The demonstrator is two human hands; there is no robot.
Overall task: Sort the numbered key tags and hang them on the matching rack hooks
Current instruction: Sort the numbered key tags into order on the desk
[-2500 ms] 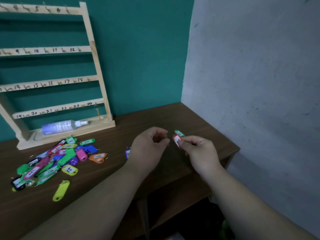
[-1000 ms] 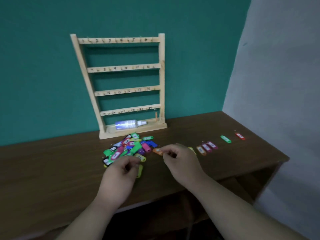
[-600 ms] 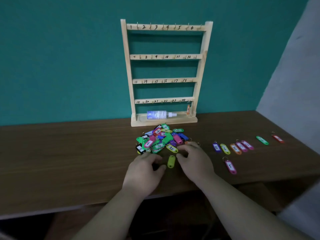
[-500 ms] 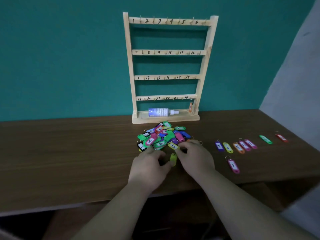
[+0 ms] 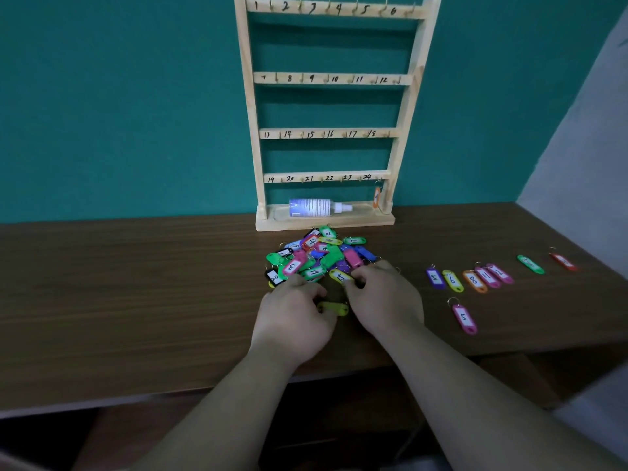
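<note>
A wooden rack [image 5: 252, 130] with four rows of hooks numbered 1 to 24 stands at the back of the table. One orange tag [image 5: 377, 197] hangs at hook 24. A pile of coloured numbered key tags [image 5: 317, 254] lies in front of the rack. My left hand [image 5: 292, 321] pinches the left end of a lime tag [image 5: 336, 307] lying just below the pile. My right hand [image 5: 385, 302] has curled fingers pinching the end of a yellow tag [image 5: 339, 276] at the pile's near edge.
To the right lies a row of sorted tags: purple [image 5: 435, 278], yellow [image 5: 452, 281], orange [image 5: 474, 282], two pink ones [image 5: 492, 275], green [image 5: 530, 264], red [image 5: 563, 261]. A pink tag marked 5 [image 5: 464, 319] lies nearer. A spray bottle [image 5: 314, 207] rests on the rack's base.
My view swung from the table's right end to the rack and pile. Both hands moved to the pile's near edge. The lime tag turned from upright to lying crosswise between them.
</note>
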